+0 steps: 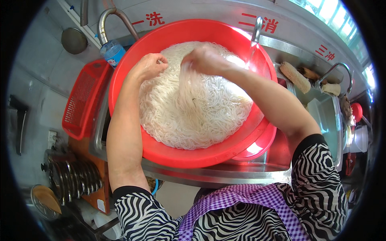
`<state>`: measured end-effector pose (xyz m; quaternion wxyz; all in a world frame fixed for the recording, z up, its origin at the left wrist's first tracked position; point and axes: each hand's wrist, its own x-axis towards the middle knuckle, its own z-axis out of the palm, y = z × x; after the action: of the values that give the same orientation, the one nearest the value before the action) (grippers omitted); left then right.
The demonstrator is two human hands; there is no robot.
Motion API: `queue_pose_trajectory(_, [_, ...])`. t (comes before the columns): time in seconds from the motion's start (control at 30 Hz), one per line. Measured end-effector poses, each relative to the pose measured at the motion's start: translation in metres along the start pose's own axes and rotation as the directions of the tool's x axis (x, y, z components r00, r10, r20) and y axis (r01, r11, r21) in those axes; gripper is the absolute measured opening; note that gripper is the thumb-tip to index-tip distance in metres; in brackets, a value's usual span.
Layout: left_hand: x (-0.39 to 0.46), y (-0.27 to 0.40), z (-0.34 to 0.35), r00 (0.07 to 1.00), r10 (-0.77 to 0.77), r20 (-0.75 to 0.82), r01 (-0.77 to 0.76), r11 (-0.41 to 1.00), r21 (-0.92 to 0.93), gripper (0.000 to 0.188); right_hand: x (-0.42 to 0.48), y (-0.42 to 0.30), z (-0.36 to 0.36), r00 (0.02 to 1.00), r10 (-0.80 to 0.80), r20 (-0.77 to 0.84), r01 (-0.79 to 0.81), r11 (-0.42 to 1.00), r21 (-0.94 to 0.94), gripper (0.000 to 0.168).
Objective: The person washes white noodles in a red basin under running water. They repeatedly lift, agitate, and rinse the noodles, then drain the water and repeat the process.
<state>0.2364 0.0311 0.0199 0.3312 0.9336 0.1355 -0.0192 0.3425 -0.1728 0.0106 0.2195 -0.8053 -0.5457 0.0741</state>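
Observation:
A large red plastic basin (187, 158) is filled with thin white noodles (159, 120) lying in water. My right hand (205, 60), blurred by motion, grips a bunch of noodles above the heap, and the strands hang down from it into the basin. Over the basin's left side hovers my left hand (152, 66), its fingers curled in. Something small and pale shows by the thumb, but whether the hand holds it is unclear. At the back right, a steel faucet (257, 30) runs a stream of water into the basin.
Under the basin are a steel sink (211, 176) and a red strainer (257, 146). A red plastic basket (86, 99) and a plastic bottle (112, 52) over a curved pipe (104, 25) flank the left. Loofahs (295, 76) lie by a water-filled sink (339, 129) at right. Pot lids (71, 180) stand lower left.

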Motion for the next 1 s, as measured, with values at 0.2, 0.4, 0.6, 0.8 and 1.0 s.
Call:
queue_pose_trajectory(0.2, [0.003, 0.004, -0.002, 0.997, 0.004, -0.073, -0.006, 1.0, -0.029, 0.025, -0.016, -0.002, -0.047, 0.94, 0.263, -0.215, -0.136, 0.871, 0.472, 0.032])
queue_pose_trajectory(0.4, [-0.002, -0.003, -0.009, 0.999, 0.046, -0.007, -0.046, 0.999, -0.003, 0.019, -0.022, -0.001, -0.038, 0.964, 0.15, -0.219, -0.213, 0.929, -0.302, 0.037])
queue_pose_trajectory(0.6, [-0.014, 0.057, 0.038, 0.889, 0.238, 0.392, -0.292, 0.953, 0.082, 0.012, -0.025, 0.001, -0.035, 0.927, 0.217, 0.306, -0.148, 0.962, -0.231, 0.027])
queue_pose_trajectory(0.8, [-0.02, 0.058, 0.058, 0.875, 0.228, 0.427, -0.378, 0.873, 0.307, 0.015, -0.023, 0.006, -0.033, 0.888, 0.287, 0.359, -0.189, 0.94, -0.285, 0.033])
queue_pose_trajectory(1.0, [-0.019, 0.06, 0.064, 0.89, 0.237, 0.389, -0.38, 0.856, 0.349, 0.016, -0.021, 0.014, -0.028, 0.905, 0.246, 0.347, -0.164, 0.954, -0.251, 0.032])
